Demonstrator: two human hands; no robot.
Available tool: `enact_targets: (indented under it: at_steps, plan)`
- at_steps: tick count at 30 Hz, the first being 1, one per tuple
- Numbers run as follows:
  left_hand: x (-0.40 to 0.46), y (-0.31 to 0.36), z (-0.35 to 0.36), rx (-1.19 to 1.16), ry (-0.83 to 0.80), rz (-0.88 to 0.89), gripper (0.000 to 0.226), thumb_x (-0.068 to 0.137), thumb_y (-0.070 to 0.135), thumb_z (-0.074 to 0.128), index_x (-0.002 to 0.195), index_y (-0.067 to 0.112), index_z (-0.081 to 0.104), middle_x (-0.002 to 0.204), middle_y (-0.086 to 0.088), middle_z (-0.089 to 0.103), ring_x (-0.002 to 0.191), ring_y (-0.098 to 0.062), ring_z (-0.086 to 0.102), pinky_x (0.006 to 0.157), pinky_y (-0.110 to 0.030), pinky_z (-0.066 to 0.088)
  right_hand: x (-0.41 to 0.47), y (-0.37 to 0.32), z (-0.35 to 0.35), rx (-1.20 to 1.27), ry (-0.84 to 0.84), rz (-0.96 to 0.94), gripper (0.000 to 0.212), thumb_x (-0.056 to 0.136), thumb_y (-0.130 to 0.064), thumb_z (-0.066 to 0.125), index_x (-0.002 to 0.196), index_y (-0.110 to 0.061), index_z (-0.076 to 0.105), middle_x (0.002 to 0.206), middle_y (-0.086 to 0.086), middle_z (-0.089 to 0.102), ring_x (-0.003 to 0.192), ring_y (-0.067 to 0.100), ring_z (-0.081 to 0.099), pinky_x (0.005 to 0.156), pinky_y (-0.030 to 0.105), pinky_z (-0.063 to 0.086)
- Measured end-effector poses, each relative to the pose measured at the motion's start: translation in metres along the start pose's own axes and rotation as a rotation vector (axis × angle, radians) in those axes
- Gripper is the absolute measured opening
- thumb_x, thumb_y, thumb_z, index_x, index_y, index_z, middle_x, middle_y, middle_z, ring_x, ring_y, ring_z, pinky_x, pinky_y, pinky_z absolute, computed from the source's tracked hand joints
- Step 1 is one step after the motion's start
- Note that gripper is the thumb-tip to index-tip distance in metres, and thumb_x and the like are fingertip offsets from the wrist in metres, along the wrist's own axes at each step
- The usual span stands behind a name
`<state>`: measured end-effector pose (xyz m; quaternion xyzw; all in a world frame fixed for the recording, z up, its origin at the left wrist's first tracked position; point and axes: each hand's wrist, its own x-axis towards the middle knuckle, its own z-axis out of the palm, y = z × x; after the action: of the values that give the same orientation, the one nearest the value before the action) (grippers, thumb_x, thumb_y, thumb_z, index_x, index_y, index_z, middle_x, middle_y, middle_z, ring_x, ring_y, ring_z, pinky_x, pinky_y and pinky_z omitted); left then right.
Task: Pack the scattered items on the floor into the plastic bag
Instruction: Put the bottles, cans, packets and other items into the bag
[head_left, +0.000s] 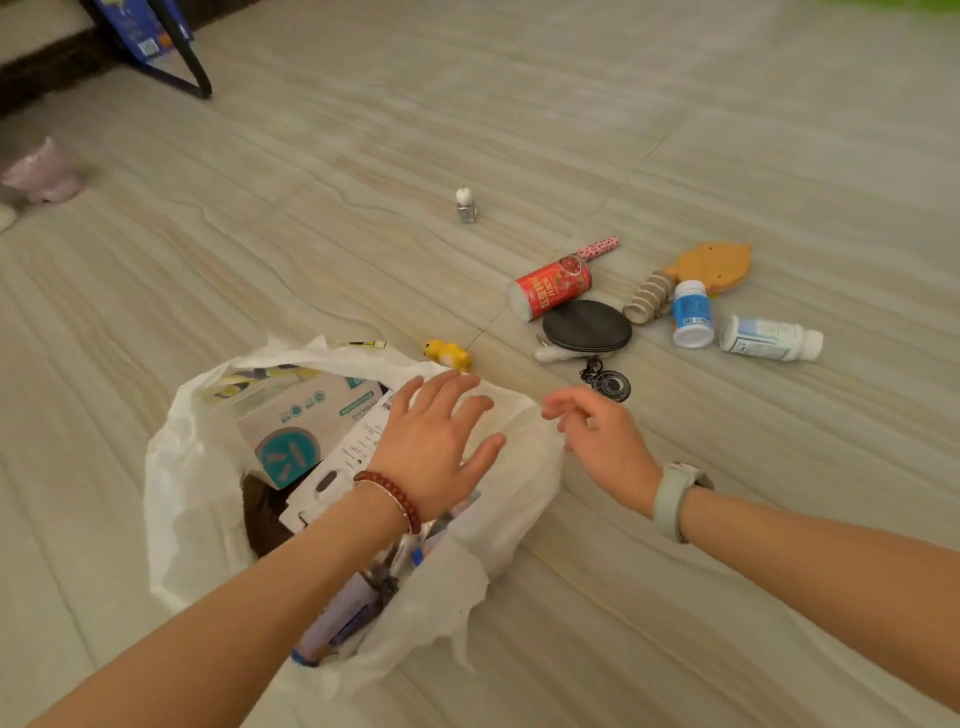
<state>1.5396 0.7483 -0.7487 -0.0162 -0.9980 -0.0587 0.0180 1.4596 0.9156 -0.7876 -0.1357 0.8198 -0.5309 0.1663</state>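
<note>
Left hand (434, 441): fingers straight and spread wide, palm down over the mouth of the white plastic bag (182, 467), holding nothing; contact with the far rim cannot be told. Red bead bracelet (392, 496) on that wrist. Right hand (597, 436): fingers loosely curled and apart, empty, hovering just right of the bag's rim. Pale watch band (672, 501) on that wrist.

Bag stands open on the striped tile floor (311, 182). Inside: white cartons with teal round logos (291, 452), print too small to read; a white hang-tab card; pens or tubes at the near side.

Places taken from the bag:
- Just beyond the far rim: small yellow toy (448, 354); left of it a thin yellow-and-black piece (363, 343).
- Beyond-right: black medallion keyring (608, 383), then a black oval pouch (587, 326) with a white object (553, 353) touching its near edge.
- Farther: red can (551, 291) on its side, white lettering not legible; pink spotted pen (600, 246) behind it.
- Far right: a ribbed beige roll (649, 297), orange animal-shaped case (714, 266), upright white bottle with blue label (692, 313), white bottle (771, 339) lying down; labels unreadable.
- Well beyond, alone: small clear bottle with white cap (466, 206).
- Far left edge: pink cup (41, 171), blurred.
</note>
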Motion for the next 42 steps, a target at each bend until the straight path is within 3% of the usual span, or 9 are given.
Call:
enact_targets:
  at_steps: [2, 6, 10, 14, 19, 24, 33, 38, 42]
  plan:
    - [0.020, 0.006, 0.008, 0.004, -0.013, -0.071, 0.044, 0.082, 0.042, 0.034, 0.100, 0.015, 0.063, 0.116, -0.010, 0.063, 0.109, -0.030, 0.059, 0.097, -0.051, 0.040, 0.014, 0.012, -0.013, -0.152, 0.037, 0.023, 0.031, 0.088, 0.003, 0.040, 0.108, -0.008, 0.061, 0.104, 0.005, 0.064, 0.095, 0.017, 0.057, 0.085, 0.025, 0.041]
    - [0.052, 0.021, 0.031, 0.103, -0.048, -0.123, 0.043, 0.078, 0.040, 0.032, 0.096, 0.016, 0.064, 0.104, -0.006, 0.068, 0.098, -0.024, 0.064, 0.096, -0.041, 0.025, 0.037, 0.050, -0.036, -0.495, -0.028, 0.126, 0.037, 0.090, -0.006, 0.041, 0.126, -0.007, 0.050, 0.129, 0.014, 0.051, 0.119, 0.030, 0.046, 0.100, 0.036, 0.039]
    - [0.085, 0.027, 0.060, -0.001, -0.189, -0.156, 0.046, 0.094, 0.041, 0.029, 0.132, 0.018, 0.038, 0.142, -0.003, 0.038, 0.129, -0.021, 0.038, 0.107, -0.035, 0.022, 0.058, 0.073, -0.039, -0.634, -0.076, 0.239, 0.046, 0.092, -0.019, 0.041, 0.137, -0.010, 0.034, 0.140, 0.009, 0.039, 0.127, 0.028, 0.035, 0.101, 0.039, 0.038]
    - [0.122, 0.023, 0.078, -0.016, -0.262, -0.237, 0.054, 0.092, 0.039, 0.038, 0.139, 0.016, 0.023, 0.147, -0.004, 0.029, 0.132, -0.025, 0.031, 0.106, -0.038, 0.029, 0.083, 0.086, -0.029, -0.602, -0.008, 0.349, 0.058, 0.090, -0.036, 0.047, 0.140, -0.017, 0.024, 0.145, 0.002, 0.030, 0.127, 0.028, 0.030, 0.097, 0.041, 0.037]
    - [0.171, 0.025, 0.107, -0.111, -0.335, -0.318, 0.060, 0.091, 0.034, 0.045, 0.140, 0.008, 0.023, 0.146, -0.012, 0.029, 0.132, -0.030, 0.030, 0.107, -0.039, 0.029, 0.103, 0.095, -0.019, -0.615, 0.151, 0.448, 0.056, 0.083, -0.044, 0.057, 0.131, -0.023, 0.036, 0.135, 0.003, 0.035, 0.121, 0.027, 0.034, 0.089, 0.039, 0.039]
    - [0.195, 0.027, 0.137, -0.252, -0.284, -0.445, 0.046, 0.088, 0.028, 0.053, 0.126, 0.003, 0.045, 0.127, -0.021, 0.047, 0.119, -0.035, 0.042, 0.100, -0.040, 0.034, 0.101, 0.105, -0.017, -0.596, 0.231, 0.406, 0.046, 0.084, -0.040, 0.058, 0.120, -0.018, 0.041, 0.126, 0.004, 0.042, 0.120, 0.024, 0.038, 0.088, 0.039, 0.038]
    - [0.164, 0.029, 0.113, -0.147, -0.300, -0.343, 0.037, 0.090, 0.039, 0.048, 0.107, 0.009, 0.058, 0.107, -0.015, 0.058, 0.097, -0.032, 0.056, 0.082, -0.039, 0.047, 0.081, 0.109, -0.045, -0.463, 0.049, 0.280, 0.020, 0.093, -0.016, 0.043, 0.111, -0.009, 0.045, 0.115, 0.009, 0.053, 0.112, 0.027, 0.041, 0.083, 0.037, 0.039]
    - [0.146, 0.017, 0.053, -0.051, -0.185, -0.248, 0.037, 0.090, 0.039, 0.046, 0.113, 0.011, 0.055, 0.113, -0.012, 0.059, 0.102, -0.031, 0.056, 0.083, -0.039, 0.044, 0.070, 0.101, -0.042, -0.416, -0.050, 0.255, 0.020, 0.092, -0.013, 0.044, 0.110, -0.006, 0.049, 0.110, 0.016, 0.058, 0.104, 0.034, 0.051, 0.084, 0.040, 0.044]
    - [0.108, 0.001, 0.007, -0.148, 0.018, -0.243, 0.037, 0.089, 0.036, 0.051, 0.114, 0.010, 0.056, 0.112, -0.011, 0.061, 0.099, -0.032, 0.057, 0.080, -0.036, 0.042, 0.059, 0.068, -0.036, -0.290, 0.038, 0.190, 0.022, 0.091, -0.017, 0.049, 0.108, -0.004, 0.054, 0.105, 0.018, 0.064, 0.096, 0.035, 0.057, 0.080, 0.038, 0.044]
